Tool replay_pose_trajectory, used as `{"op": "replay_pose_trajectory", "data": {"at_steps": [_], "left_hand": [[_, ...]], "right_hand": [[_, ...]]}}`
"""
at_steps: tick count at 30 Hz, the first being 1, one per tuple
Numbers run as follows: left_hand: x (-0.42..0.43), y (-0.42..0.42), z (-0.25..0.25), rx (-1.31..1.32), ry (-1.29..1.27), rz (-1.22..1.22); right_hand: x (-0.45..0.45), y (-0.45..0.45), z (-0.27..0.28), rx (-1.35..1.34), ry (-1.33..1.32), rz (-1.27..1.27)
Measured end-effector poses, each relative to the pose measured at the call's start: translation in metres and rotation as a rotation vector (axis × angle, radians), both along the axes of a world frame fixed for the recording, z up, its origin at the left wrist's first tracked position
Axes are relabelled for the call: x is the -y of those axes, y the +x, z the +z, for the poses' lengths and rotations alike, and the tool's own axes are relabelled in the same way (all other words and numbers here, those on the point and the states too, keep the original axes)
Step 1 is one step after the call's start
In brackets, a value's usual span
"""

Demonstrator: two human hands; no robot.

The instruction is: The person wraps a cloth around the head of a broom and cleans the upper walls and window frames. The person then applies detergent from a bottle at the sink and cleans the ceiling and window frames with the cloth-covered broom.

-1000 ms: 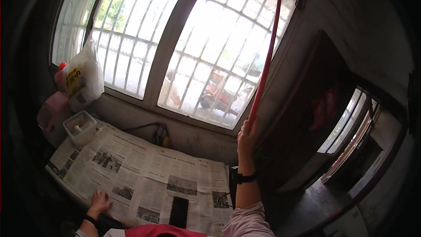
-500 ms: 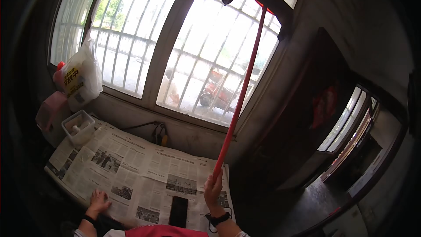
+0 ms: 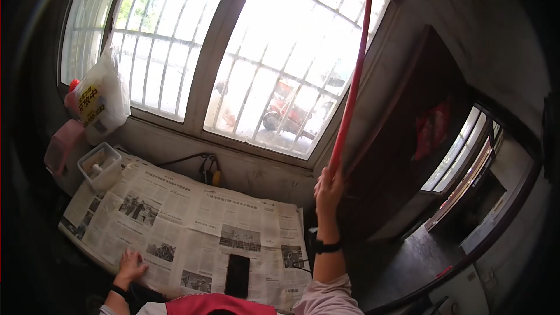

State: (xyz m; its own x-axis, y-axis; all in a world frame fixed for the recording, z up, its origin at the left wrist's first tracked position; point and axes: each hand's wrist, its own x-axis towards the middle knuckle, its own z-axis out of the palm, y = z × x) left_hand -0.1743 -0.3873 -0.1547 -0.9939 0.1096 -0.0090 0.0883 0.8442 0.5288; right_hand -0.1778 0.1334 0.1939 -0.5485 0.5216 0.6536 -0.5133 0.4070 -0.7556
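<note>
The right hand point(image 3: 329, 191) is closed around one red pole point(image 3: 352, 93). The pole extends upward from the fist, in front of the window point(image 3: 280, 76), past the upper frame limit. The left hand point(image 3: 133, 266), fingers loosely spread, rests on newspaper point(image 3: 192, 213). One phone point(image 3: 237, 276) lies between both hands.
</note>
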Motion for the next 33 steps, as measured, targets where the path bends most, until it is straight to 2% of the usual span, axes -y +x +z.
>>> {"op": "replay_pose_trajectory", "data": {"at_steps": [3,6,8,10,12,15,18,21,25,30,33], "left_hand": [[-0.001,0.000,0.002,0.005,0.025,0.007],[-0.001,0.000,-0.002,-0.018,0.024,0.011],[-0.001,0.000,-0.001,-0.024,0.017,0.012],[-0.002,0.002,0.004,-0.002,0.032,0.013],[-0.002,0.002,0.006,0.008,0.024,0.010],[-0.001,0.004,0.006,0.016,0.020,0.011],[0.000,0.003,0.002,0.002,0.014,0.002],[0.001,-0.001,-0.001,-0.021,-0.015,-0.002],[0.000,0.000,-0.004,-0.009,0.009,0.007],[-0.002,0.002,0.004,0.008,0.027,0.016],[-0.001,0.001,-0.005,-0.012,0.039,0.029]], "right_hand": [[0.019,0.011,-0.094,0.074,0.033,-0.059],[0.061,0.045,-0.160,0.200,0.002,-0.095],[0.071,0.055,-0.164,0.224,0.041,-0.120],[0.072,0.056,-0.153,0.187,-0.048,-0.004],[0.064,0.044,-0.123,0.139,-0.002,-0.065],[0.041,0.028,-0.030,0.054,-0.141,0.100],[0.009,0.013,0.063,0.074,-0.141,0.094],[-0.001,0.016,0.082,0.050,-0.033,0.071],[0.005,0.024,0.034,0.025,0.009,-0.009],[0.056,0.065,-0.086,0.174,0.023,-0.022],[0.061,0.100,-0.159,0.272,0.235,-0.146]]}}
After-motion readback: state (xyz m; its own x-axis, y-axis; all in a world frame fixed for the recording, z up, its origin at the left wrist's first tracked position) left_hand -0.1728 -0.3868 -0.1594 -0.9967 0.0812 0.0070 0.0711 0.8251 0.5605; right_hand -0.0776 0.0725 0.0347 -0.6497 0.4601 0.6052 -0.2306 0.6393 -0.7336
